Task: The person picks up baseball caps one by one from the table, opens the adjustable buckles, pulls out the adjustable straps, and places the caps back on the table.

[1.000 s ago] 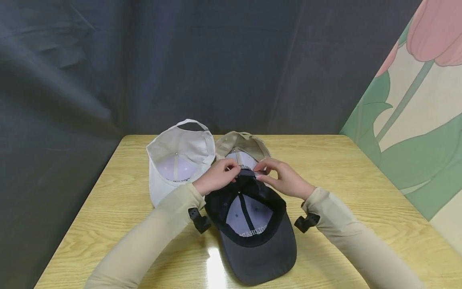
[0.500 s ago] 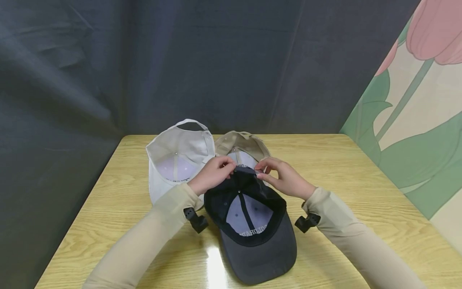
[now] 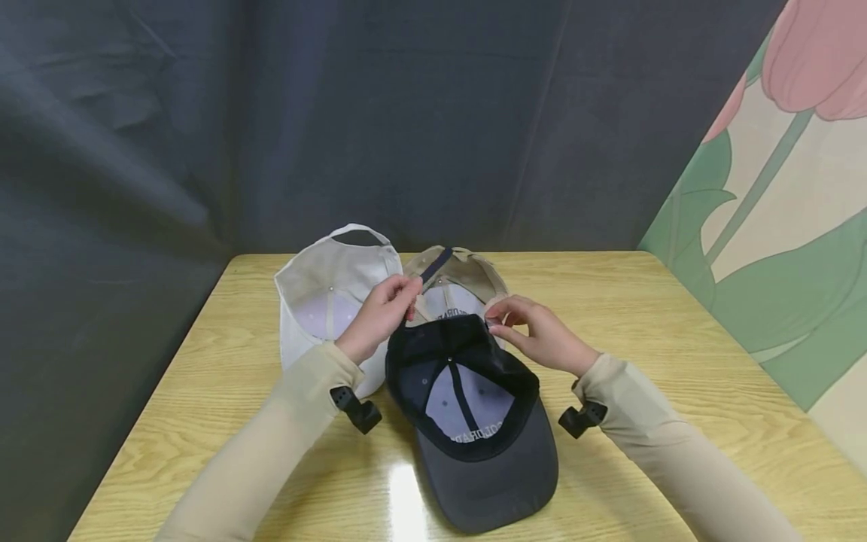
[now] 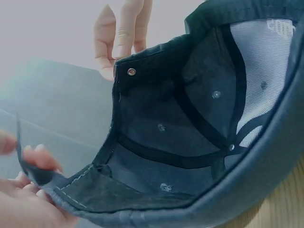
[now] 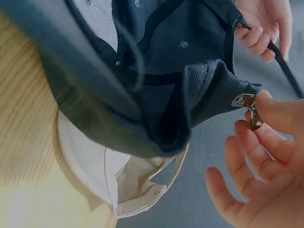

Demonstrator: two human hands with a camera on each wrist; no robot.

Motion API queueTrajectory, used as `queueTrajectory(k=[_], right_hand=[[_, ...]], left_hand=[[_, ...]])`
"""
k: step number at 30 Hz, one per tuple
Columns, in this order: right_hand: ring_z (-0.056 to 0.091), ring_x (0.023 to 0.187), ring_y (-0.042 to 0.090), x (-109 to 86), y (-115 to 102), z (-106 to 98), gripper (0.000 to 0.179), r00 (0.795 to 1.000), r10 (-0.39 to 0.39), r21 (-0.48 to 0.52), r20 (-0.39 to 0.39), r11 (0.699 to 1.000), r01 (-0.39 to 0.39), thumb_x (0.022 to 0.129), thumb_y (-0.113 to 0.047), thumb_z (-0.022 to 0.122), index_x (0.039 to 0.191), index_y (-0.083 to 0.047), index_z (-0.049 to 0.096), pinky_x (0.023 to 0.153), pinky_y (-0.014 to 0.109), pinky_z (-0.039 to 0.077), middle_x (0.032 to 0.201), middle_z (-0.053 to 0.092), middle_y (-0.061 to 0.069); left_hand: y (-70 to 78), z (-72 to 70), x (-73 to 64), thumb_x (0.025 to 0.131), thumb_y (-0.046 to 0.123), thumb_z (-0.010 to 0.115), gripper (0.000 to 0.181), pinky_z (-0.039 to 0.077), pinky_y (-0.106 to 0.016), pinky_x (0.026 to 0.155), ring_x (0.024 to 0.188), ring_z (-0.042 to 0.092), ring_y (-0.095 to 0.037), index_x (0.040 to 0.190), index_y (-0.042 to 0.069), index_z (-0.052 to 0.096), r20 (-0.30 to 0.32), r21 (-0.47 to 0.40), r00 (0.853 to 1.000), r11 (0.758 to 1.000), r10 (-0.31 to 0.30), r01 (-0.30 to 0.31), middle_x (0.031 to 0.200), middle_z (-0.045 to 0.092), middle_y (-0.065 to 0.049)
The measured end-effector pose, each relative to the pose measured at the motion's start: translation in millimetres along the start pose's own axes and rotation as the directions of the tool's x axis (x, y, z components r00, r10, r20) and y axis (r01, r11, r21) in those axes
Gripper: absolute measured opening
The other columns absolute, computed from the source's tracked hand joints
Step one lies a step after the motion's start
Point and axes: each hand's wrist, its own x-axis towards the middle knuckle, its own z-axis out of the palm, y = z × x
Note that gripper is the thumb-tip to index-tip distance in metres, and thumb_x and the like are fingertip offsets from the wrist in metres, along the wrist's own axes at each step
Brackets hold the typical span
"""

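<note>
A dark cap (image 3: 488, 482), its underside up and its lining showing mirrored letters, lies toward me on the table. My left hand (image 3: 379, 320) pinches its back strap (image 3: 436, 265), whose free end sticks up past the fingers. On the other side of the back opening, my right hand (image 3: 538, 335) pinches the metal buckle (image 5: 251, 107) between thumb and fingers, with the other fingers spread in the right wrist view. Strap and buckle are apart. The left wrist view shows a metal eyelet (image 4: 131, 71) close by the right fingertips.
A white cap (image 3: 305, 282) lies behind on the left, partly covered by my left hand. Behind the dark cap is a beige cap (image 3: 484, 275). The wooden table (image 3: 643, 301) meets a dark curtain (image 3: 440, 113) at its far edge. A wrist camera (image 3: 355, 410) hangs under the left sleeve.
My left hand has drawn left and slightly up with the strap, which has come out of the buckle; its end now stands free. The right hand stays nearly in place.
</note>
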Motion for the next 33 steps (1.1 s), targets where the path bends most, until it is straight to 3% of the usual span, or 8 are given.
queueTrajectory(k=[4, 7, 14, 24, 33], right_hand=[[0.058, 0.083, 0.017, -0.3, 0, 0, 0.016, 1.000, 0.015, 0.003, 0.007, 1.000, -0.015, 0.087, -0.007, 0.063, 0.102, -0.003, 0.062, 0.078, 0.033, 0.052, 0.101, 0.064, 0.010], [0.058, 0.082, 0.016, -0.8, 0, 0, 0.017, 0.999, 0.032, -0.003, 0.009, 0.999, -0.032, 0.086, -0.007, 0.063, 0.102, -0.002, 0.062, 0.078, 0.032, 0.052, 0.100, 0.064, 0.010], [0.057, 0.082, 0.017, -3.7, 2, -2, 0.018, 0.998, 0.060, 0.000, 0.003, 0.998, -0.060, 0.086, -0.005, 0.063, 0.104, 0.000, 0.061, 0.080, 0.034, 0.053, 0.099, 0.063, 0.011], [0.058, 0.083, 0.017, -5.5, 4, -2, 0.018, 0.999, 0.054, -0.010, 0.000, 0.998, -0.054, 0.086, -0.005, 0.063, 0.104, 0.000, 0.061, 0.079, 0.034, 0.053, 0.099, 0.064, 0.011], [0.058, 0.083, 0.018, -6.1, 4, -2, 0.018, 0.999, 0.048, -0.016, -0.003, 0.999, -0.048, 0.086, -0.005, 0.063, 0.104, 0.000, 0.061, 0.079, 0.038, 0.053, 0.099, 0.064, 0.012]], left_hand=[[-4.0, -2.2, -1.9, 0.095, 0.020, 0.052, 0.022, 0.039, -0.022, 0.062, 0.064, 0.048, -0.012, 0.102, -0.001, 0.055, -0.015, 0.049, 0.998, 0.997, 0.060, -0.059, 0.068, 0.047, 0.003], [-6.3, -4.4, -2.1, 0.098, 0.019, 0.047, 0.026, 0.042, -0.021, 0.070, 0.068, 0.053, -0.013, 0.105, -0.003, 0.059, -0.036, 0.016, 0.997, 0.997, 0.073, -0.072, 0.070, 0.051, 0.000], [-6.6, -11.1, -3.6, 0.102, 0.021, 0.036, 0.037, 0.048, -0.026, 0.085, 0.082, 0.056, -0.010, 0.113, -0.005, 0.061, -0.060, -0.025, 0.998, 0.999, 0.030, -0.031, 0.083, 0.056, -0.002], [-9.9, -21.7, -4.0, 0.102, 0.025, 0.034, 0.042, 0.050, -0.020, 0.075, 0.076, 0.056, -0.005, 0.117, -0.005, 0.060, -0.081, -0.050, 0.997, 0.999, -0.017, 0.013, 0.086, 0.057, -0.002], [-13.3, -27.1, -4.7, 0.099, 0.022, 0.044, 0.038, 0.051, -0.018, 0.072, 0.072, 0.059, -0.003, 0.117, -0.008, 0.058, -0.097, -0.100, 0.995, 0.995, -0.017, 0.007, 0.086, 0.059, 0.002]])
